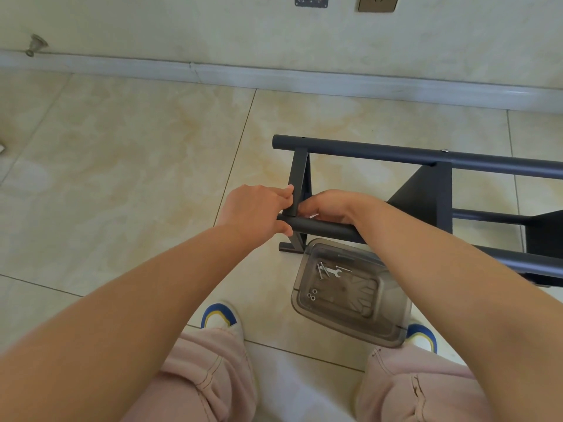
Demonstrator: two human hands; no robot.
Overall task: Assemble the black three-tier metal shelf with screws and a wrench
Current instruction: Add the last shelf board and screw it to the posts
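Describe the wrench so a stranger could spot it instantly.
Find the black shelf frame lying on the tiled floor; below it sits a clear plastic tub. Inside, at its far end, lies the wrench: small, flat, silver, fork-ended, unlike the thin screws beside it.

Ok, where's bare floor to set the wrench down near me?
Open tile lies left of the shelf frame, between the baseboard and your left shoe. It's crowded around the plastic box under the near tube, where both hands work.

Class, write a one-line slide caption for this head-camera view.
Both hands, left and right, hold the end of the black shelf on its side, above a clear tray with wrench and screws.
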